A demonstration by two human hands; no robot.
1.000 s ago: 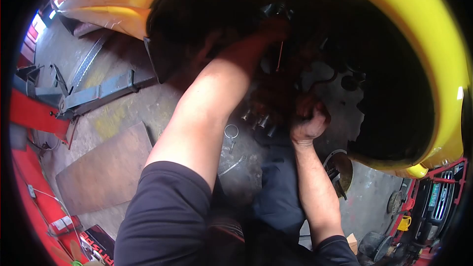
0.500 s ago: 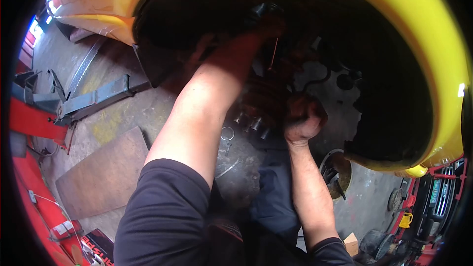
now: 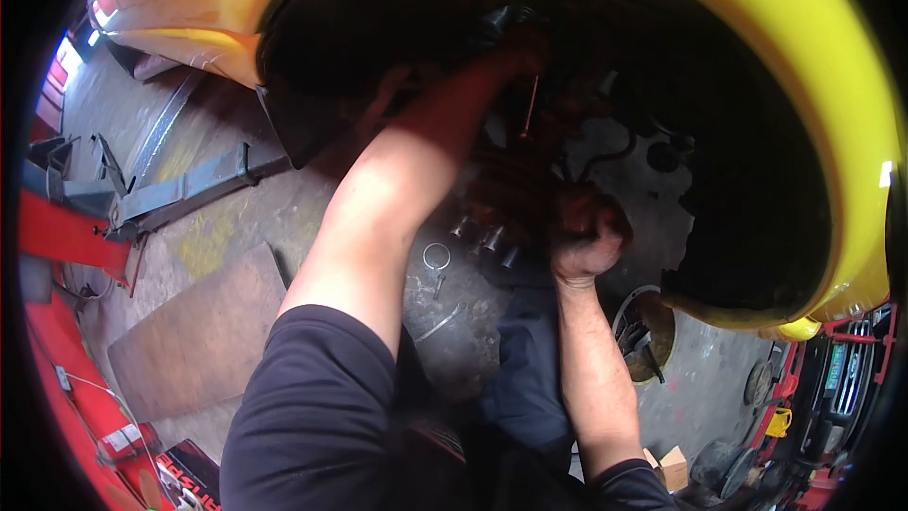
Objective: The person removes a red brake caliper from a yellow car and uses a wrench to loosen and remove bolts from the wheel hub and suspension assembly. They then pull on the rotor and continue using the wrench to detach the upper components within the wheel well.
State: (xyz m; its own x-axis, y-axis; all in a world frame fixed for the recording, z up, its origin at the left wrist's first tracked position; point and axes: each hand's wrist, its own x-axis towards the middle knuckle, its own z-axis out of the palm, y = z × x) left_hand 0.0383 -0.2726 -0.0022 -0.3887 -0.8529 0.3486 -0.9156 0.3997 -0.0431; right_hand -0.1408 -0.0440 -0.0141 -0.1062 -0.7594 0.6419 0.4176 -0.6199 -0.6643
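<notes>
I look into the dark wheel arch of a yellow car [image 3: 813,57]. The wheel is off and a rusty red-brown hub [image 3: 515,194] with several studs [image 3: 484,237] shows in the middle. My left hand [image 3: 520,43] reaches high into the arch and is closed around a dark part at the top, above a thin rod [image 3: 529,106]. Lower down, my right hand [image 3: 586,232] is clenched on the right side of the hub assembly. What lies inside that fist is hidden.
A metal ring with a pin [image 3: 436,260] and a thin tool [image 3: 443,320] lie on the concrete floor below the hub. A board [image 3: 203,331] rests at the left, a red lift arm [image 3: 76,227] beyond it. A round pan [image 3: 648,331] sits at the right.
The view shifted slightly between the first frame and now. Both hands keep their places, the left up in the arch and the right on the hub.
</notes>
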